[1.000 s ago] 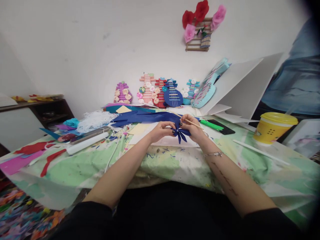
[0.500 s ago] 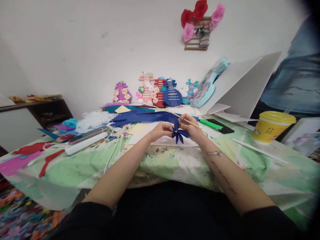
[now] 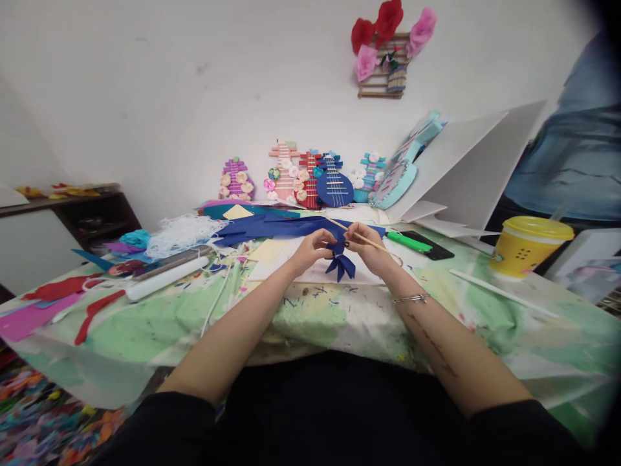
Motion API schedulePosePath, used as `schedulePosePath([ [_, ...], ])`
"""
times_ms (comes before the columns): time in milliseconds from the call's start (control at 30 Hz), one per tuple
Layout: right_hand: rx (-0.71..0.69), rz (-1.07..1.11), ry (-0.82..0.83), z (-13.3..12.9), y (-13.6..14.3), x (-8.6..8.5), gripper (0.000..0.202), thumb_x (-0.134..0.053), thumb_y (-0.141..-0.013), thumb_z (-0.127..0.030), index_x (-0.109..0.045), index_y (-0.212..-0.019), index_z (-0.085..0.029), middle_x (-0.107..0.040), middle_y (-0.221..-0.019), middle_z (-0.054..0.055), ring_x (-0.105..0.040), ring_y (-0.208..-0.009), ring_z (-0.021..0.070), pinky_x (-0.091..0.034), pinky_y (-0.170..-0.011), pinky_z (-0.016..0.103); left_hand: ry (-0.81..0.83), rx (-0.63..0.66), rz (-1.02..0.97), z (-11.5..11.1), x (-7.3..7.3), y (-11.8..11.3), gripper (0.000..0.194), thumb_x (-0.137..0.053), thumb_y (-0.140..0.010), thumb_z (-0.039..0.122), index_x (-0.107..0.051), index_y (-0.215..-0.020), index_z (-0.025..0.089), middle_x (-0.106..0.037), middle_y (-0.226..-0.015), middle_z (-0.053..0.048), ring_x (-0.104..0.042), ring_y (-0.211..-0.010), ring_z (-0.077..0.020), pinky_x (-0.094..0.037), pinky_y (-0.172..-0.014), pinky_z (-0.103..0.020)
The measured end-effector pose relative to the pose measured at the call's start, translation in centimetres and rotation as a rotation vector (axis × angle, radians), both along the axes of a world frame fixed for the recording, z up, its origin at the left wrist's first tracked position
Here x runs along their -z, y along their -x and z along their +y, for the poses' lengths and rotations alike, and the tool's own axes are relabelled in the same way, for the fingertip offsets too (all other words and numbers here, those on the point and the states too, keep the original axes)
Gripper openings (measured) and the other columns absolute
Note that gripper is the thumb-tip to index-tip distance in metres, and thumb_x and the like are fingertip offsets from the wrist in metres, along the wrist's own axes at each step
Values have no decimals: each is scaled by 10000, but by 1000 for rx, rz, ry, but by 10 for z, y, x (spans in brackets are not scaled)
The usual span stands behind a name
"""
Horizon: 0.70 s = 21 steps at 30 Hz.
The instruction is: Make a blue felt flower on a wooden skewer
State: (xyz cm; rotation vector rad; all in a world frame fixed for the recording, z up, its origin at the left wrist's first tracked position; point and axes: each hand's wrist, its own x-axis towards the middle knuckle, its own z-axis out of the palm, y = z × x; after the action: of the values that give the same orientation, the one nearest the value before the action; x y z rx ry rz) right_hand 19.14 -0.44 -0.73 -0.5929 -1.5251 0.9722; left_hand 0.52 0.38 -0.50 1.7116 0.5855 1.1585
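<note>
A dark blue paper flower (image 3: 341, 265) with pointed petals hangs between my two hands, above a white sheet (image 3: 272, 264). My left hand (image 3: 313, 251) pinches its left side with thumb and fingers. On the other side, my right hand (image 3: 365, 247) grips the flower near its top and also holds a thin wooden stick (image 3: 361, 237), which slants from upper left to lower right. Long blue paper strips (image 3: 286, 226) lie just behind my hands.
A green cutter (image 3: 409, 242) lies on a black flat object (image 3: 439, 250) at right, near a yellow-lidded cup (image 3: 530, 246). White string (image 3: 184, 234) and a white glue gun-like tube (image 3: 167, 278) are at left. Decorated paper instruments (image 3: 334, 184) lean on the wall.
The blue flower has turned, its petals now pointing down and slightly left. My fingers have shifted a little around it, and the stick has moved slightly left.
</note>
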Motion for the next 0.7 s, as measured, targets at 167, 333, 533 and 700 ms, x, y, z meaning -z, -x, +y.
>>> schedulePosePath([
  [167, -1, -36, -18, 1, -1, 1, 249, -714, -646, -189, -499, -770, -209, -546, -749, -40, -475, -684, 114, -366, -651, 264, -20, 26, -37, 1, 1, 0, 420, -818, -640, 299, -676, -1003, 144, -706, -1008, -97, -648, -922, -198, -485, -856, -343],
  [333, -16, -26, 15, 2, 0, 2, 252, -727, -639, -195, -512, -771, -205, -546, -751, -40, -488, -686, 113, -385, -664, 269, 0, 49, -38, 1, 1, 1, 411, -843, -619, 327, -688, -947, 132, -712, -935, -78, -648, -843, -172, -492, -820, -333],
  [533, -12, -19, 22, 3, 1, 2, 257, -734, -621, -180, -516, -754, -203, -553, -741, -38, -506, -696, 120, -415, -690, 284, -5, -4, -1, 1, 2, 0, 400, -858, -582, 308, -689, -890, 118, -708, -900, -77, -646, -838, -174, -500, -796, -327],
  [700, 3, -19, 13, 2, 1, 0, 269, -747, -626, -209, -516, -764, -203, -548, -746, -39, -502, -695, 118, -421, -693, 287, -17, -94, -3, 2, 2, 0, 366, -857, -572, 328, -679, -808, 113, -699, -822, -57, -638, -756, -156, -504, -771, -329],
])
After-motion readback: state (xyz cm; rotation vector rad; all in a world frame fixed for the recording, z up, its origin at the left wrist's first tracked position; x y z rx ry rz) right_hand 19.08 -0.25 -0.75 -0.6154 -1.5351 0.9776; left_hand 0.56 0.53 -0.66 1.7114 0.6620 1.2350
